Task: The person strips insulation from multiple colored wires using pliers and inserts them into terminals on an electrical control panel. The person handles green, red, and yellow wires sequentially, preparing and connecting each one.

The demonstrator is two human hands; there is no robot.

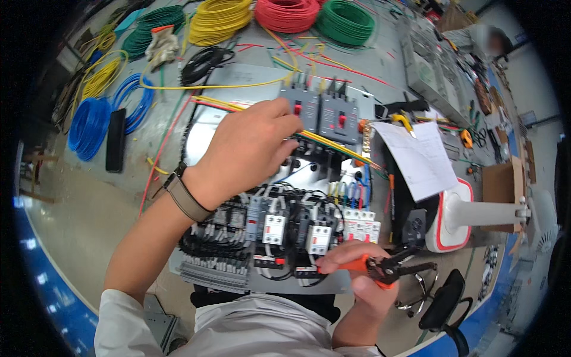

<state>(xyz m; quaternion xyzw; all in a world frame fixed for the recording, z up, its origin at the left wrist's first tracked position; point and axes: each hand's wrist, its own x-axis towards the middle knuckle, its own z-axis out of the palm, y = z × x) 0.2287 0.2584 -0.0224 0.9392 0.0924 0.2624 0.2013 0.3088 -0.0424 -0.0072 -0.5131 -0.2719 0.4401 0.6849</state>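
Note:
My left hand (pixel 247 140) reaches across a metal mounting plate (pixel 238 74), fingers closed around a bundle of yellow, green and red wires (pixel 339 147). The bundle runs out from both sides of the hand. Just beyond the fingertips stand two dark grey molded-case breakers (pixel 338 118) with red levers. In my right hand (pixel 351 259), at the plate's near right corner, is a pair of orange-handled wire strippers (pixel 383 269), dark jaws pointing right. Between the hands sit white-fronted contactors (pixel 274 229), small white circuit breakers (pixel 361 227) and a row of grey terminal blocks (pixel 214 273).
Coils of yellow wire (pixel 219 21), red wire (pixel 286 13) and green wire (pixel 345 22) line the far side. Blue wire coils (pixel 89 128) and a black phone (pixel 116 140) lie left. Right are a paper sheet (pixel 419 157), a white-and-red stand (pixel 455 214) and a cardboard box (pixel 502 193).

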